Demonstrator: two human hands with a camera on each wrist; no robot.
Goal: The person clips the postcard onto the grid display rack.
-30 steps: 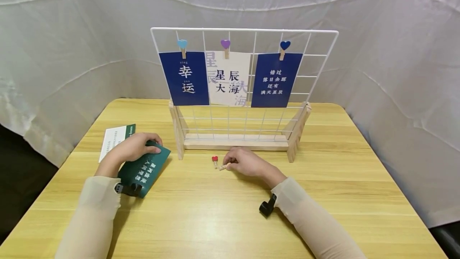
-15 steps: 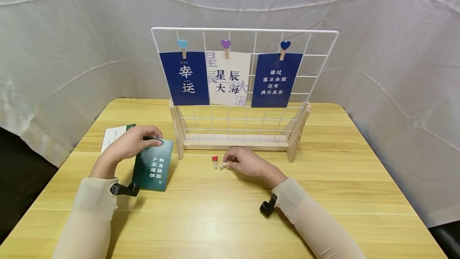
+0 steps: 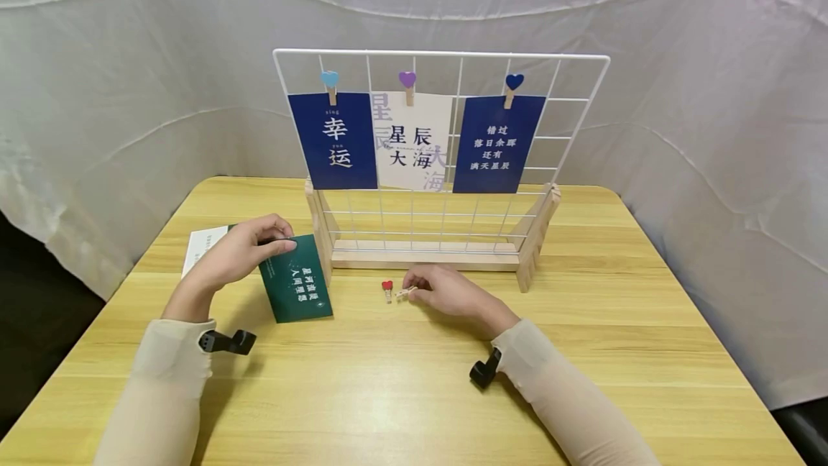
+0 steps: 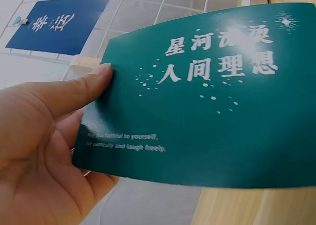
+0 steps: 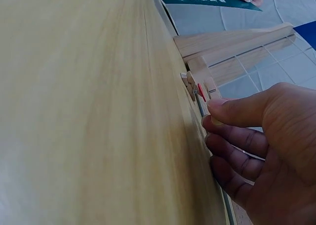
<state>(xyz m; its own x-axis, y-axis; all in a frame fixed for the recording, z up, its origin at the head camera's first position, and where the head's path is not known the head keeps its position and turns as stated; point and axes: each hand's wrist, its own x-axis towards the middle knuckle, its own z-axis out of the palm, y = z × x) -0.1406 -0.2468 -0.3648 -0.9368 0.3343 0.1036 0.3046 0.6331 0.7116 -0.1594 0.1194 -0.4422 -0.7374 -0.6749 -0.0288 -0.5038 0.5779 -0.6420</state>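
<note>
Near the rack's left foot, my left hand (image 3: 242,254) pinches a dark green card (image 3: 294,285) with white lettering by one edge, thumb on the printed face. The left wrist view shows the card's face (image 4: 222,111) slightly bowed. To the right, my right hand (image 3: 446,290) pinches a small wooden clothespin (image 3: 404,293) between thumb and forefinger, low over the table. Fingers partly cover that clothespin. Beside it lies another clothespin with a red heart (image 3: 387,289). In the right wrist view, the other fingers of the right hand (image 5: 276,141) are curled.
A white wire grid rack on a wooden base (image 3: 423,260) stands behind the hands. Heart clothespins hold a blue card (image 3: 332,177), a white card (image 3: 399,177) and another blue card (image 3: 494,182) on it. A white-and-green card (image 3: 203,243) lies at left, partly behind the left forearm.
The left hand has lifted the green card and swung it rightward, so it now hangs near the rack's left foot. The right hand stays put, the clothespin in its fingers tilting slightly up.
</note>
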